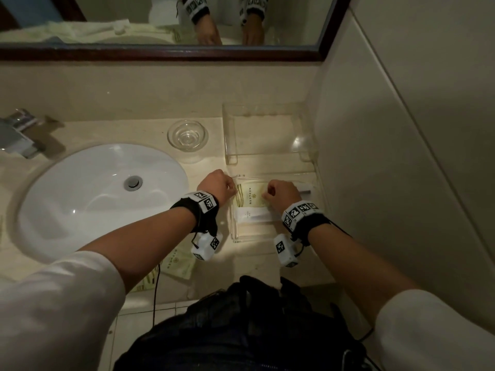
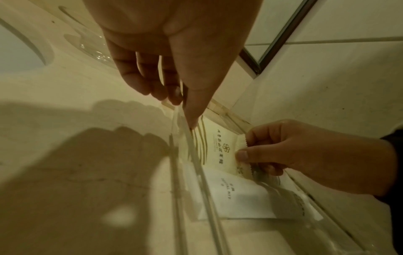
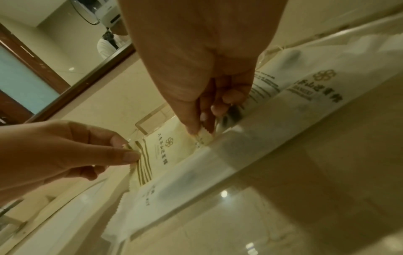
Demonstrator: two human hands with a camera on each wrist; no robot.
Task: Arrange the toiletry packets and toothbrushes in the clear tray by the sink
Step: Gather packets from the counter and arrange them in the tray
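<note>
**Two packets in the tray, more waiting on the counter**

Two packets are lying in the clear tray (image 1: 232, 226) so far: a cream packet with green stripes (image 1: 250, 197), stretched between the two hands, and a white packet (image 1: 251, 216) just nearer the person, partly overlapping it. A long white wrapped item, probably a toothbrush (image 1: 304, 188), is lying on the far side of the right hand (image 1: 282, 192); whether it is resting inside the tray is hard to tell. At least two more green packets (image 1: 178, 263) are sitting on the counter below the left forearm, so the job appears roughly half done, with those loose packets left to bring in.

The left hand (image 1: 216, 183) is pinching the striped end of the cream packet between thumb and forefinger, the other fingers curled behind. The right hand is pinching the opposite serrated edge the same way, knuckles up. Both wrists are hovering low over the tray, forearms angling inward, seemingly squaring the packet against the tray wall. The round glass dish (image 1: 187, 135) is standing beyond the left hand, beside the sink (image 1: 88, 188).
</note>
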